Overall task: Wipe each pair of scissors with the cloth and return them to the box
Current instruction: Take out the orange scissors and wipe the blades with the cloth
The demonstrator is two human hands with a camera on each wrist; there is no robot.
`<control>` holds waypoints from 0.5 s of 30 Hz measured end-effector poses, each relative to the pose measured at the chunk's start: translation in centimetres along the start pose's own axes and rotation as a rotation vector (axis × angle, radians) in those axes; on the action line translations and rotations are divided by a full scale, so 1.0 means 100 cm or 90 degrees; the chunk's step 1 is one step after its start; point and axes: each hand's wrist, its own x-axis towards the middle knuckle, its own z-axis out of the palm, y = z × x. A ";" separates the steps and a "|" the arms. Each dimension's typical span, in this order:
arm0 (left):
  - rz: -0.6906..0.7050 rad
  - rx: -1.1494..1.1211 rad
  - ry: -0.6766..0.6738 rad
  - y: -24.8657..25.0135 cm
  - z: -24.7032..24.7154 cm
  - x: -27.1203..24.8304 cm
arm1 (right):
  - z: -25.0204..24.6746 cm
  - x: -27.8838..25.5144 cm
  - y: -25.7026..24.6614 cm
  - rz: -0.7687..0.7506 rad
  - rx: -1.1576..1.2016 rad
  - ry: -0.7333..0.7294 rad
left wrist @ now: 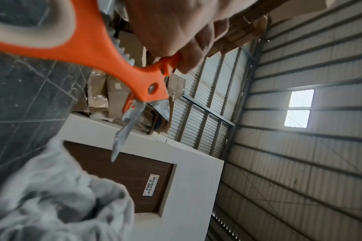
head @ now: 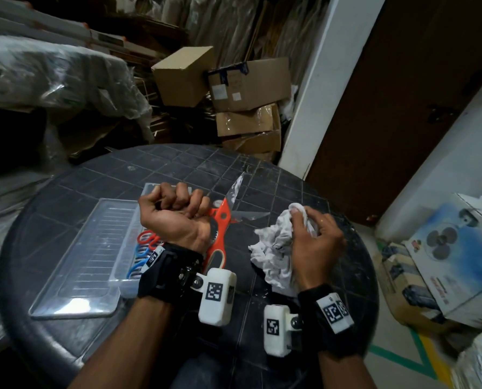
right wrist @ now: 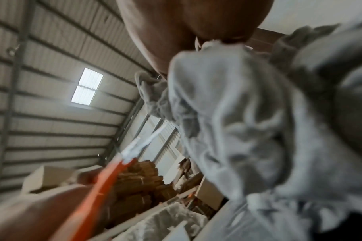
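Note:
My left hand (head: 178,204) grips one handle of the orange scissors (head: 220,220) above the round dark table (head: 262,318). Their blades (head: 238,189) stand spread apart, pointing away and to the right. In the left wrist view the orange scissors (left wrist: 106,53) show their open metal blades (left wrist: 126,127) under my fingers (left wrist: 188,48). To the right of the scissors, my right hand (head: 311,228) holds a crumpled white cloth (head: 276,248), apart from the blades. The cloth (right wrist: 248,130) fills the right wrist view. A clear plastic box (head: 127,265) holds red and blue scissors (head: 147,248) behind my left wrist.
The box's clear lid (head: 79,262) lies open to the left on the table. Cardboard boxes (head: 245,85) are stacked behind the table, with wrapped bundles (head: 51,77) at far left. A white pillar (head: 315,94) and brown door (head: 402,108) stand at right. A fan carton (head: 453,248) sits on the floor.

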 end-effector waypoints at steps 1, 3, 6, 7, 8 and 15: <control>0.001 0.004 0.002 0.000 0.000 0.000 | 0.000 -0.003 -0.004 0.019 0.030 -0.003; 0.002 0.007 0.008 -0.001 0.000 0.000 | 0.002 -0.010 -0.013 0.056 0.086 -0.041; 0.003 0.001 0.023 -0.001 0.000 -0.001 | 0.006 -0.025 -0.028 0.012 0.078 -0.121; 0.002 0.000 0.025 -0.001 0.001 -0.001 | 0.007 -0.031 -0.031 -0.038 0.052 -0.142; 0.003 -0.001 0.026 -0.001 0.001 -0.001 | 0.008 -0.036 -0.033 -0.086 0.026 -0.159; 0.003 -0.002 0.012 -0.006 0.000 -0.004 | 0.013 -0.030 -0.023 -0.188 -0.057 -0.157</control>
